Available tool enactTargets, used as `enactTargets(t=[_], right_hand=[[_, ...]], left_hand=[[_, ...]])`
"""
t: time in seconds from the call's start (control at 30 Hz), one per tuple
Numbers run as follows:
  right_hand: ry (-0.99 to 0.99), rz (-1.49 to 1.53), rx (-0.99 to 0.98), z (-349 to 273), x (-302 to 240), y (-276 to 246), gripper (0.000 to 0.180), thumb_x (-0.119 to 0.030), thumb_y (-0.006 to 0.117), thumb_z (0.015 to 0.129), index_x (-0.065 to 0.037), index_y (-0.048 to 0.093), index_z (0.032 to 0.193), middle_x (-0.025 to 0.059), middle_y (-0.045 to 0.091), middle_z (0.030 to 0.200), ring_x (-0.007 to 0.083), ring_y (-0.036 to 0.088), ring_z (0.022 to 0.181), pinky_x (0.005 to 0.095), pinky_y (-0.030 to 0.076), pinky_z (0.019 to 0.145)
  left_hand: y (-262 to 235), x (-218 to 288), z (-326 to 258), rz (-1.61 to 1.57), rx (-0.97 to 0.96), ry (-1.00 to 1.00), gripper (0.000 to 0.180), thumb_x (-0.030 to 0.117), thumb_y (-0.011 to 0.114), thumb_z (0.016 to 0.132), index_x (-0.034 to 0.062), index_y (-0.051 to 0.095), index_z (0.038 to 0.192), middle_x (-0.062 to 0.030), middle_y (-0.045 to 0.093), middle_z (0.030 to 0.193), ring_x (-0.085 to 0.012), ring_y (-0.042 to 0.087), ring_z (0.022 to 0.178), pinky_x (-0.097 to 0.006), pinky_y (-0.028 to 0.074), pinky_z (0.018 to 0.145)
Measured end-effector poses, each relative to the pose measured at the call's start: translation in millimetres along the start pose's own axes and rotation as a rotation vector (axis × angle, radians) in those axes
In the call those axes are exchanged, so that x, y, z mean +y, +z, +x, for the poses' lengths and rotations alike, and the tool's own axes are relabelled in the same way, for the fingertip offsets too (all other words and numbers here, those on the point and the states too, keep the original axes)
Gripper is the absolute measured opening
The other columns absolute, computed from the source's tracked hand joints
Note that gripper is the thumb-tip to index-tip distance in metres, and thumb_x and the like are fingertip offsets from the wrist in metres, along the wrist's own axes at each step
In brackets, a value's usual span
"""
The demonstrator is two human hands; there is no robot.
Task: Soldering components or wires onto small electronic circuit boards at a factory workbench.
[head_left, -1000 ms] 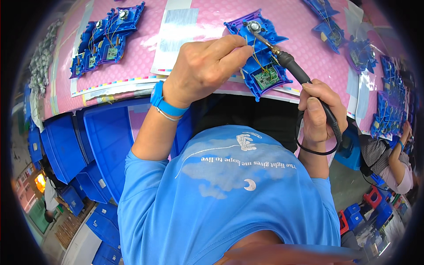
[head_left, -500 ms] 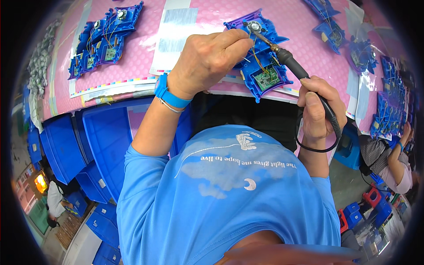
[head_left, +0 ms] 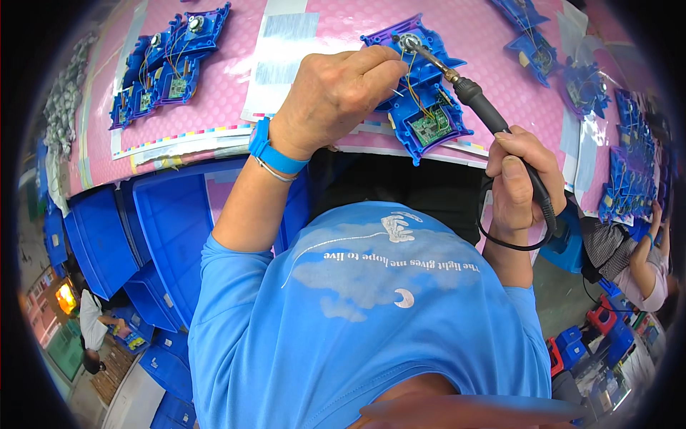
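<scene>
In my right hand [head_left: 525, 171] is a black-handled soldering iron [head_left: 486, 107], slanting up and left. Its metal tip meets the round silver speaker [head_left: 409, 43] in an open blue plastic housing [head_left: 446, 61]. My left hand [head_left: 339, 96] is pinched closed just left of the speaker, over the housing's edge. A thin pale wire [head_left: 398, 93] pokes out below those fingers; the rest of it is hidden by the hand. Yellow and dark leads run from the speaker area down to a green circuit board [head_left: 431, 129] in the housing's lower half.
More opened blue housings [head_left: 171, 61] lie at the left of the pink table [head_left: 236, 43], others [head_left: 532, 43] at the right. Blue bins [head_left: 171, 214] stand below the table's left edge. The iron's black cord [head_left: 511, 248] loops under my right hand. Another person [head_left: 647, 268] sits far right.
My right hand has shifted slightly right and down, and the iron's tip slightly left on the speaker. My left hand has barely moved. At far left, a person's arms reach further toward a bin.
</scene>
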State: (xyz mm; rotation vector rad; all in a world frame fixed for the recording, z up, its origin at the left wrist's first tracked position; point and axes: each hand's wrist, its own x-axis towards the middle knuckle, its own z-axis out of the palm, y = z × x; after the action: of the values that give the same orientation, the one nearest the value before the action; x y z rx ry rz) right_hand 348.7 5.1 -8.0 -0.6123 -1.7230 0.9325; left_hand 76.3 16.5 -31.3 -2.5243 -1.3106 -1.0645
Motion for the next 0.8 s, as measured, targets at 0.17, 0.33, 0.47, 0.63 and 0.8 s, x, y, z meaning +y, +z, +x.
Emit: enactTargets(t=[0.17,0.33,0.47,0.63,0.8], right_hand=[[-0.047,0.001,0.014,0,1,-1,0.029,-0.009,0.061,0.094,0.014,0.066,0.111,0.0158,0.063,0.080,0.0171,0.057,0.066,0.0309,0.045,0.064],[-0.063,0.031,0.021,1,2,-1,0.032,-0.011,0.061,0.095,0.014,0.064,0.114,0.0168,0.063,0.081,0.0173,0.057,0.066,0.0307,0.045,0.063],[-0.109,0.009,0.070,2,-4,-4,0.035,-0.013,0.061,0.097,0.015,0.062,0.118,0.0167,0.062,0.081,0.0190,0.057,0.068,0.0309,0.046,0.063],[-0.124,0.013,0.228,4,0,-16,0.036,-0.014,0.059,0.098,0.014,0.063,0.119,0.0167,0.061,0.077,0.0209,0.057,0.069,0.0316,0.047,0.064],[-0.091,0.073,0.334,1,5,-27,0.034,-0.012,0.060,0.096,0.015,0.064,0.116,0.0185,0.063,0.078,0.0199,0.059,0.068,0.0303,0.048,0.062]], left_hand=[[2,-1,1,-0.022,0.014,0.001,0.017,0.005,0.080,0.082,0.0064,0.074,0.098,-0.0072,0.077,0.097,-0.0227,0.076,0.079,-0.029,0.061,0.064],[3,-3,1,-0.030,0.024,0.003,0.017,0.005,0.081,0.082,0.0064,0.074,0.096,-0.0067,0.076,0.095,-0.0219,0.075,0.077,-0.029,0.060,0.063],[0,2,-6,-0.162,0.137,-0.070,0.020,0.002,0.081,0.077,0.0056,0.073,0.094,-0.0046,0.073,0.097,-0.0202,0.072,0.073,-0.030,0.057,0.059],[-33,20,-18,-0.397,-0.038,-0.365,0.021,-0.005,0.080,0.075,0.0056,0.076,0.093,-0.0041,0.074,0.101,-0.0178,0.073,0.078,-0.029,0.058,0.062],[-28,21,-17,-0.397,-0.114,-0.260,0.030,-0.006,0.076,0.077,0.0054,0.074,0.104,-0.0077,0.074,0.116,-0.0268,0.075,0.091,-0.033,0.062,0.075]])
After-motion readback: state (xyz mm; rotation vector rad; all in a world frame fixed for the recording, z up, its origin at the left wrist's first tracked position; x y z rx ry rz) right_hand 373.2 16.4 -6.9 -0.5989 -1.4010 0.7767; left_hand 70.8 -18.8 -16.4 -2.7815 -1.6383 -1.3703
